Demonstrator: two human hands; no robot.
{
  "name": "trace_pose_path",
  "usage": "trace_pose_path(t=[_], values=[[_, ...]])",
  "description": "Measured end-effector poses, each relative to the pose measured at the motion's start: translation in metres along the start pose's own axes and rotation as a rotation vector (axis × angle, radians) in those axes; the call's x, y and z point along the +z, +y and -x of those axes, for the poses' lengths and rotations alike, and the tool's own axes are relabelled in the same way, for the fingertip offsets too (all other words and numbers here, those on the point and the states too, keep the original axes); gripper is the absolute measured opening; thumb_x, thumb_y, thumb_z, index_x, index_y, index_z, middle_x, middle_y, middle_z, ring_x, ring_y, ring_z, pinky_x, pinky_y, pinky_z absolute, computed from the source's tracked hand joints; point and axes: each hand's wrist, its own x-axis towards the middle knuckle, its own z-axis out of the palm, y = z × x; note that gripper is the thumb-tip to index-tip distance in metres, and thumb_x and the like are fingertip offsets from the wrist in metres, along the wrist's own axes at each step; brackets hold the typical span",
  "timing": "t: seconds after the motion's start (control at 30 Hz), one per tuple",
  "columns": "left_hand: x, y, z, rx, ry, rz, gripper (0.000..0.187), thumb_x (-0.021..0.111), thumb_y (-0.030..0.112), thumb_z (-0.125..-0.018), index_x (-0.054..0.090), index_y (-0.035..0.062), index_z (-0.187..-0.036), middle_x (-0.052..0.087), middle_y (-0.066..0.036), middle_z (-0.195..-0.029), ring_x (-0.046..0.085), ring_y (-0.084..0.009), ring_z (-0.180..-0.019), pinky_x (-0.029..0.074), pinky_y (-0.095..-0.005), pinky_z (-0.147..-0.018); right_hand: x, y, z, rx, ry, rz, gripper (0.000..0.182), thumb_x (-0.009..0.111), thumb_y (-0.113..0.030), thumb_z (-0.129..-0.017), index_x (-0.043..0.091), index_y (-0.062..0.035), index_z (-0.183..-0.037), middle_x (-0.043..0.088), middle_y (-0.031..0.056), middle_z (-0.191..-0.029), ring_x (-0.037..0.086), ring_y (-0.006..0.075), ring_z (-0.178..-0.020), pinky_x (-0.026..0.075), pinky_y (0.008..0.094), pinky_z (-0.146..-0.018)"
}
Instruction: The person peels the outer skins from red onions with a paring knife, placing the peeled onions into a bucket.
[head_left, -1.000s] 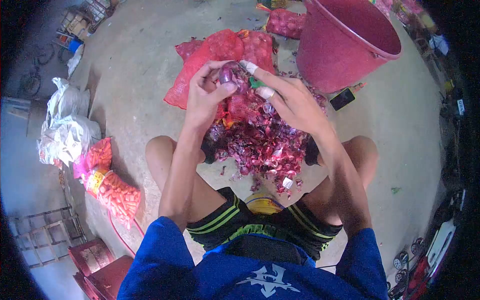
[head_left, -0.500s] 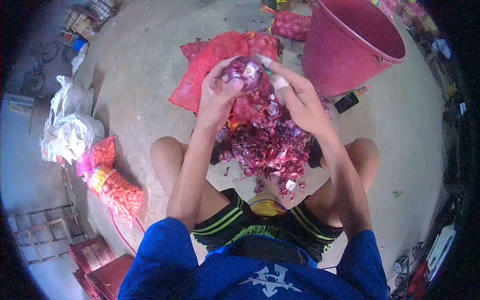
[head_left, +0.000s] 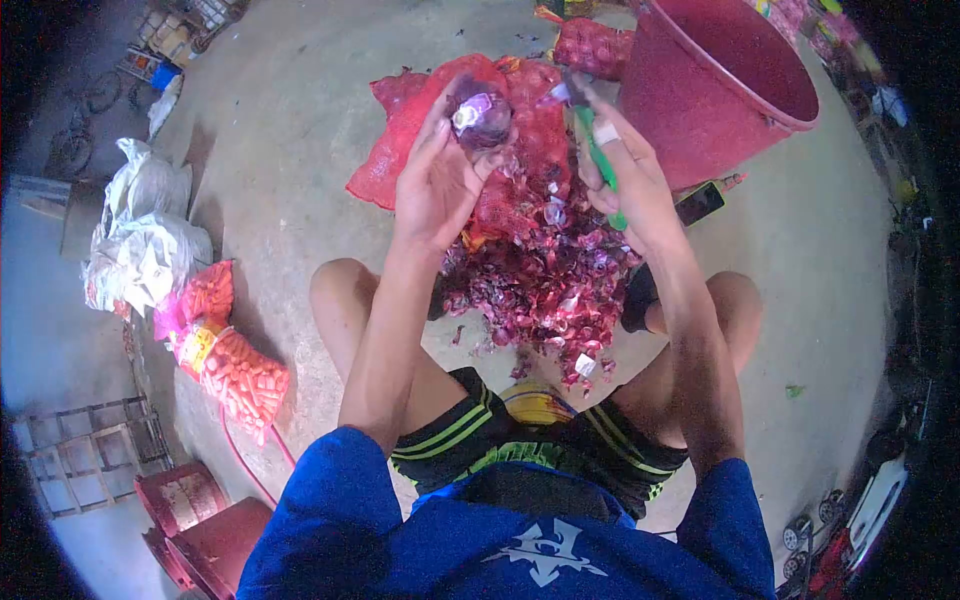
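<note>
The onion [head_left: 481, 112] sits in the left hand's [head_left: 438, 185] fingertips [head_left: 447, 103]. The knife [head_left: 596, 152] lies in the right hand [head_left: 630, 185], just right of those fingertips and apart from the onion. Under and behind the fingers lies the mesh sack [head_left: 420, 125]. Below both hands the peelings [head_left: 550, 290] lie heaped on the floor [head_left: 280, 130]. Right of the right fingers stands the bucket [head_left: 700, 100]; the phone [head_left: 700, 203] lies beside its base.

Glossy purple round onion [head_left: 480, 112]; green plastic-handled knife [head_left: 598, 160]; coarse red mesh sack [head_left: 420, 120]; smooth red plastic bucket [head_left: 700, 100]; papery purple onion skins [head_left: 545, 290]; rough matt grey concrete floor [head_left: 290, 130].
</note>
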Motion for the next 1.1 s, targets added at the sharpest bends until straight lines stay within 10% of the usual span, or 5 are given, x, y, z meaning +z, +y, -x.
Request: trace_pose_path(t=[0.17, 0.6, 0.9, 1.1], values=[[0.002, -0.003, 0.003, 0.093, 0.086, -0.467, 0.079, 0.073, -0.004, -0.09, 0.035, 0.0006, -0.158, 0.059, -0.016, -0.139, 0.064, -0.0248, -0.123, 0.053, -0.0394, -0.106, -0.009, 0.013, -0.001, -0.041, -0.109, 0.776, 0.046, 0.048, -0.022, -0.109, 0.054, -0.0025, -0.149, 0.058, 0.0024, -0.071, 0.057, 0.0126, -0.064, 0.049, 0.0299, -0.063], [0.007, 0.012, 0.007, 0.23, 0.043, -1.213, 0.07, 0.085, 0.003, -0.082, 0.055, -0.0016, -0.145, 0.064, -0.011, -0.135, 0.065, -0.0186, -0.118, 0.052, -0.0333, -0.105, 0.002, -0.016, 0.014, -0.338, -0.289, 0.952, 0.051, 0.053, -0.018, -0.104, 0.049, -0.0093, -0.154, 0.062, 0.0179, -0.075, 0.061, 0.0265, -0.063, 0.051, 0.0393, -0.071], [-0.011, 0.008, 0.011, 0.061, 0.18, -0.398, 0.074, 0.078, 0.004, -0.088, 0.043, -0.0003, -0.154, 0.061, -0.012, -0.139, 0.062, -0.0217, -0.124, 0.051, -0.0363, -0.108, -0.014, -0.011, 0.008, -0.396, -0.303, 0.836, 0.053, 0.056, -0.021, -0.104, 0.047, -0.0087, -0.155, 0.063, 0.0187, -0.079, 0.059, 0.0316, -0.065, 0.05, 0.041, -0.07], [0.006, 0.002, 0.006, 0.236, 0.208, -0.736, 0.07, 0.087, -0.004, -0.076, 0.05, 0.0009, -0.135, 0.062, -0.01, -0.125, 0.066, -0.0181, -0.113, 0.057, -0.0331, -0.097, -0.001, -0.011, 0.015, -0.289, -0.197, 0.77, 0.056, 0.063, -0.02, -0.099, 0.051, -0.0083, -0.153, 0.068, 0.0179, -0.087, 0.066, 0.0345, -0.073, 0.053, 0.0416, -0.075]])
